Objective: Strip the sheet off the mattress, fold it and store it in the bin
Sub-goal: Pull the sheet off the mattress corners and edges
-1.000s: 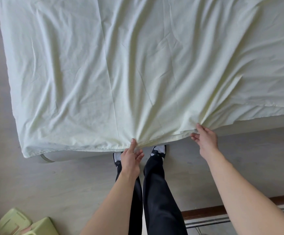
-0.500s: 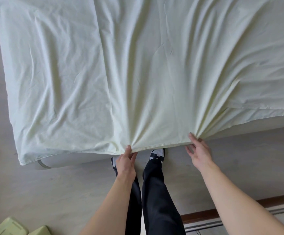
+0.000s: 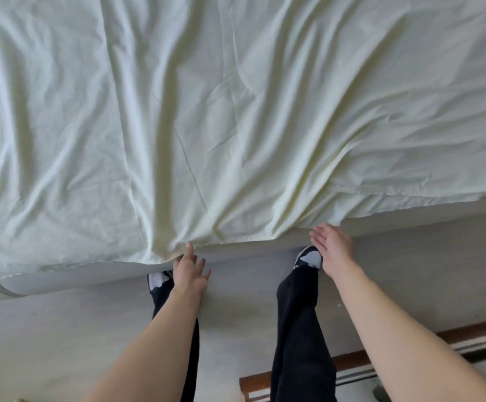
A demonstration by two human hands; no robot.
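A pale grey, smooth floor runs under you, and the bed fills the whole upper part of the view. The sheet still lies on the mattress; it is thin, pale, faintly greenish cloth, rumpled into long soft folds that fan toward your two hands. At the far left its edge hangs loosely over the rounded mattress corner, where a grey strap curves out from below. Along the near side the hem is lifted enough to bare a strip of the plain grey-white mattress edge.

Your left hand is at the hem: the thumb lies on top of the cloth and a fingertip shows just under the edge, so it pinches a small gathered bunch of sheet, with the other fingers spread loose below. Creases pull tight into that spot. Beneath it stands your left shoe, white-toed with dark trim, under a black trouser leg.

Farther right, your other shoe peeks out beside your right hand. That hand is flat, fingers straight and close together, tips just touching the underside of the sheet edge where the folds gather; it grips nothing. At the lower right a brown wooden strip with a white rail beside it runs along the floor.
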